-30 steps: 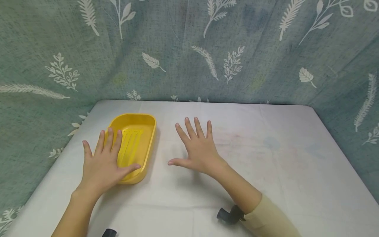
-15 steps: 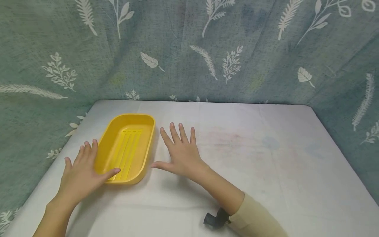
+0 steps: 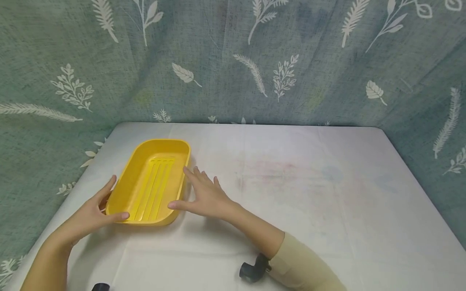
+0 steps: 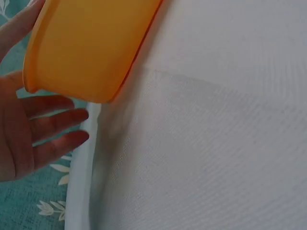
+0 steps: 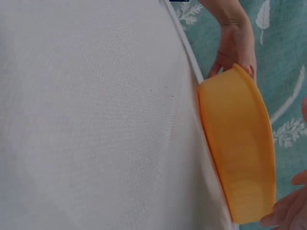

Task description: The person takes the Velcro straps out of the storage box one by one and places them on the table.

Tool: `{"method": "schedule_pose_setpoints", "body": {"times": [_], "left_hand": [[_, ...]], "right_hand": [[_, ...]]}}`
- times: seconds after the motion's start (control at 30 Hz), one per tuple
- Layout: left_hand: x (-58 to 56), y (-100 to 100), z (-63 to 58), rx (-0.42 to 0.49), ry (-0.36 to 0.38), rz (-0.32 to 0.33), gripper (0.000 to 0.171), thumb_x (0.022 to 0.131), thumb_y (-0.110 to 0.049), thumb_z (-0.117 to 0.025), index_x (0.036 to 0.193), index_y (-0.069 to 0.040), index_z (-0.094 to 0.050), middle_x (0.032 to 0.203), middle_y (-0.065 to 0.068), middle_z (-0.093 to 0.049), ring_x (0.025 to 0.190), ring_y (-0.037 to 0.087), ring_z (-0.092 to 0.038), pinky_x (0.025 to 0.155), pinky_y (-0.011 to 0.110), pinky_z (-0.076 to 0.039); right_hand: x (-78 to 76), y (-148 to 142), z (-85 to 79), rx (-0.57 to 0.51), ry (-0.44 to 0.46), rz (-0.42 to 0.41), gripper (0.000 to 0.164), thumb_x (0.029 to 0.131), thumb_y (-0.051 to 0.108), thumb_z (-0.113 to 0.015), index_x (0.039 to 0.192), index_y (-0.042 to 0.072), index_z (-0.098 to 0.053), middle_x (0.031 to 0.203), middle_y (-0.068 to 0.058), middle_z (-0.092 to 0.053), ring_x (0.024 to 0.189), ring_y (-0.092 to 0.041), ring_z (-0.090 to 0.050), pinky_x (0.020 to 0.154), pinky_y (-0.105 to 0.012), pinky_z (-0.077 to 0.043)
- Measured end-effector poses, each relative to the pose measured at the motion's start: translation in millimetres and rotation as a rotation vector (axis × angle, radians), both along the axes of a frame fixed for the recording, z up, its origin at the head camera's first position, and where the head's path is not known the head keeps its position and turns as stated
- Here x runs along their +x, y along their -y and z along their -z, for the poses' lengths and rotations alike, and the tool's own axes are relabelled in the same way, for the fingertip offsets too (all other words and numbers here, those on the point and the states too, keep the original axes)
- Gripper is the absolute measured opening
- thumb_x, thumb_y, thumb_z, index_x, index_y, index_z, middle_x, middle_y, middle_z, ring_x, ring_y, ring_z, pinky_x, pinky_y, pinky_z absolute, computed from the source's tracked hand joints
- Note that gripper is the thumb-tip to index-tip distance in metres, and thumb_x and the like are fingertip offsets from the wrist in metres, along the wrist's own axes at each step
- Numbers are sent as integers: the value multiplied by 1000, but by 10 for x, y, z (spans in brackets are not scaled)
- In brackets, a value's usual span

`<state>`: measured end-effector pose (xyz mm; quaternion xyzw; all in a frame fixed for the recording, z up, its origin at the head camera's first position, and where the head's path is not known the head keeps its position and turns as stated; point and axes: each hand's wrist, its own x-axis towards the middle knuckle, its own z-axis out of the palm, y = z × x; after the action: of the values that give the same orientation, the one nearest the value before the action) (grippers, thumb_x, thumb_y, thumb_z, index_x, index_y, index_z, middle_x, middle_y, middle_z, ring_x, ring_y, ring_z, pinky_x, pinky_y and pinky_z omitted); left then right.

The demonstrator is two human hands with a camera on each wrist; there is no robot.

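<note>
A yellow plastic tray [image 3: 165,204] with rounded corners and ridges along its floor rests on the left part of the table. At its near left corner my left hand [image 3: 85,216] has the thumb over the rim and the fingers along the outer side. The left wrist view shows several of these fingers [image 4: 53,122] straight, beside the orange-looking tray wall [image 4: 86,57]. On the tray's right side my right hand [image 3: 205,198] is spread, its thumb tip at the rim and its other fingers beside the wall. Contact there is hard to tell.
A white cloth covers the table [image 3: 309,194], with faint stains on it. Green-blue leaf-print fabric [image 3: 225,81] hangs behind and at the sides. A black wrist device [image 3: 253,270] sits by the right sleeve [image 3: 306,262].
Both hands have moved left and lower. The left hand has gone from over the tray to its near left corner; the right has come up to its right side. The tray stays put.
</note>
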<state>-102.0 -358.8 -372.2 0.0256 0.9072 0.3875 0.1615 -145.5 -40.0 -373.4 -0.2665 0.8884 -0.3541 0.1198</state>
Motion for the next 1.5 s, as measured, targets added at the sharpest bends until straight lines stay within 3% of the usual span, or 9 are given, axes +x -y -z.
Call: {"method": "schedule_pose_setpoints", "body": {"times": [0.1, 0.17, 0.3, 0.4, 0.47, 0.53, 0.63, 0.87, 1.5], "left_hand": [[3, 90, 31, 44, -4, 46, 101, 88, -20, -69, 149, -33, 11, 159, 11, 4, 138, 45, -16, 77, 2, -33], [-6, 136, 50, 70, 5, 67, 98, 89, -18, -67, 151, -31, 8, 158, 1, 10, 138, 47, -11, 78, 2, -33], [-41, 196, 87, 99, 3, 96, 93, 90, -14, -65, 152, -29, 2, 159, -1, 5, 138, 46, -15, 80, 4, -36], [-66, 215, 123, 140, -13, 115, 92, 89, -11, -65, 153, -27, -1, 160, -2, 2, 142, 8, -17, 83, 1, -33], [-79, 221, 148, 204, -10, 123, 93, 88, -7, -64, 153, -26, -1, 160, -4, 3, 130, -15, -21, 86, 1, -33], [-86, 226, 173, 272, -1, 129, 94, 88, -5, -64, 153, -25, 0, 160, -4, 5, 117, -26, -24, 87, 1, -33], [-86, 224, 202, 364, 18, 130, 95, 87, -3, -64, 153, -24, 1, 159, -3, 8, 117, -26, -27, 89, 2, -34], [-83, 201, 232, 411, 15, 152, 94, 88, -6, -64, 153, -23, 2, 159, -2, 11, 120, -26, -26, 91, 3, -34], [-168, -16, 226, 381, 29, 126, 97, 84, -6, -68, 153, -16, 0, 159, 12, 8, 118, -26, -28, 92, 4, -35]], "right_hand": [[-24, 62, 59, -108, 96, -7, 98, 78, 62, -64, 153, 26, -12, 158, -6, -15, 145, -26, -15, 114, -56, -15], [-37, 99, 89, -188, 162, 18, 99, 76, 55, -72, 152, 26, -16, 157, 0, -19, 144, -22, -21, 114, -49, -23], [-63, 173, 136, -330, 287, 96, 98, 70, 40, -83, 150, 26, -28, 152, 8, -30, 137, -21, -36, 107, -37, -38], [-80, 222, 170, -420, 383, 128, 95, 68, 28, -87, 147, 24, -34, 151, 7, -33, 132, -23, -43, 103, -33, -42], [-89, 253, 195, -480, 447, 146, 94, 67, 20, -87, 146, 23, -37, 150, 6, -35, 130, -22, -45, 102, -32, -43], [-90, 279, 222, -536, 502, 165, 94, 66, 14, -87, 145, 22, -38, 149, 4, -37, 129, -20, -47, 101, -30, -44], [-84, 305, 254, -586, 547, 183, 94, 66, 9, -87, 145, 24, -38, 149, 2, -39, 127, -17, -48, 99, -30, -45], [-70, 300, 273, -655, 587, 200, 96, 66, 2, -85, 146, 25, -36, 150, 4, -36, 128, -17, -48, 98, -30, -46], [-100, 79, 296, -688, 651, 225, 103, 62, -2, -86, 145, 32, -36, 154, 5, -28, 127, -23, -49, 91, -30, -50]]}}
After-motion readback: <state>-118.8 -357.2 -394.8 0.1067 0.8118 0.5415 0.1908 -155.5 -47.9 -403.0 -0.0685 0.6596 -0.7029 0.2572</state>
